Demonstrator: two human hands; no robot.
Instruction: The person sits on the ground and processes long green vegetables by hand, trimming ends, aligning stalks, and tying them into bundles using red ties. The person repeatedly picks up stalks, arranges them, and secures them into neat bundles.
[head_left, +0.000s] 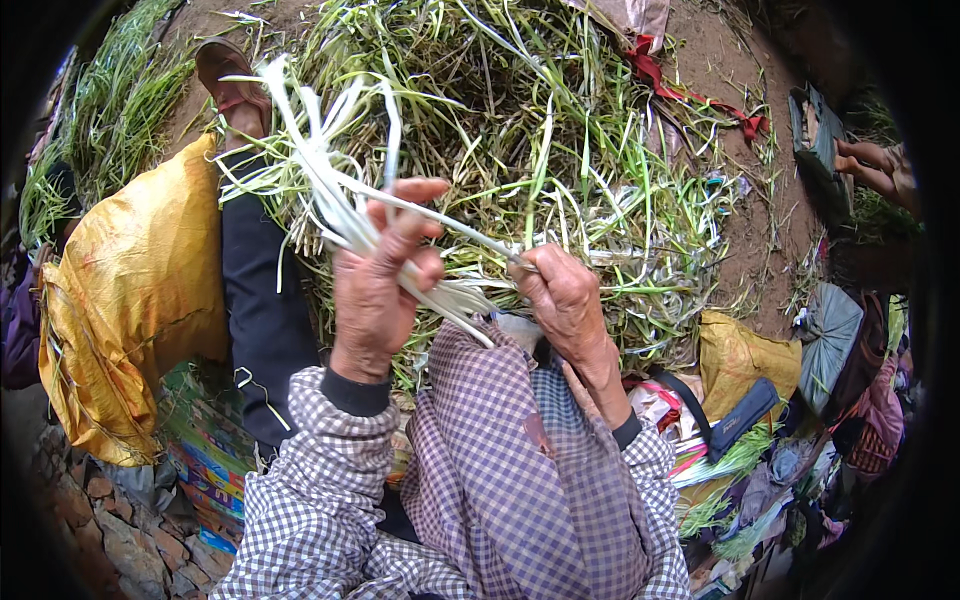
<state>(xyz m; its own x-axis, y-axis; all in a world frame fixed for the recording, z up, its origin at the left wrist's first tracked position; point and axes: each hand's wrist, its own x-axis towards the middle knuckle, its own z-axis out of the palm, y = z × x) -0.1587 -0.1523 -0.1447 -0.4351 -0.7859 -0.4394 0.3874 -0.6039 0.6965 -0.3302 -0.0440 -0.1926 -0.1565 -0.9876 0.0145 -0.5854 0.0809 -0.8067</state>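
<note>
My left hand (390, 277) holds a bundle of pale white-green plant stalks (319, 169), their thick ends fanned toward the upper left and thinner ends near my lap. One single stalk (450, 219) stretches from the bundle across to my right hand (559, 300), whose fingers pinch its end. The fingers of my left hand are slightly blurred. A purple checked cloth (510, 450) covers my lap beneath both hands. Beyond them lies a wide heap of loose green and yellowed stalks and leaves (600, 180).
A full yellow woven sack (142, 285) stands at left beside an outstretched leg in dark trousers (262, 292). Red cloth strips (656, 71) lie at the heap's far right. At right are another yellow sack (750, 360), a dark blue case (742, 420) and another person's bare foot (870, 157).
</note>
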